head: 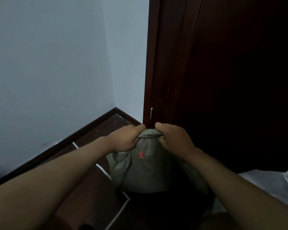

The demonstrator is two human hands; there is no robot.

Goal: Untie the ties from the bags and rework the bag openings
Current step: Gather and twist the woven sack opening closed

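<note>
A full grey-green woven bag (145, 171) with a small red label stands on the dark floor in front of me. Its top edge is rolled into a thick rim. My left hand (125, 138) grips the left side of that rim, fingers curled round the fabric. On the rim's right side my right hand (175, 138) grips it the same way. No tie shows; the hands cover the rim's ends.
A dark wooden door and frame (206, 80) rise right behind the bag. A pale wall (56, 63) with a dark baseboard runs at the left. White tape lines (105, 171) mark the floor. Clear plastic sheeting (273, 185) lies at the lower right.
</note>
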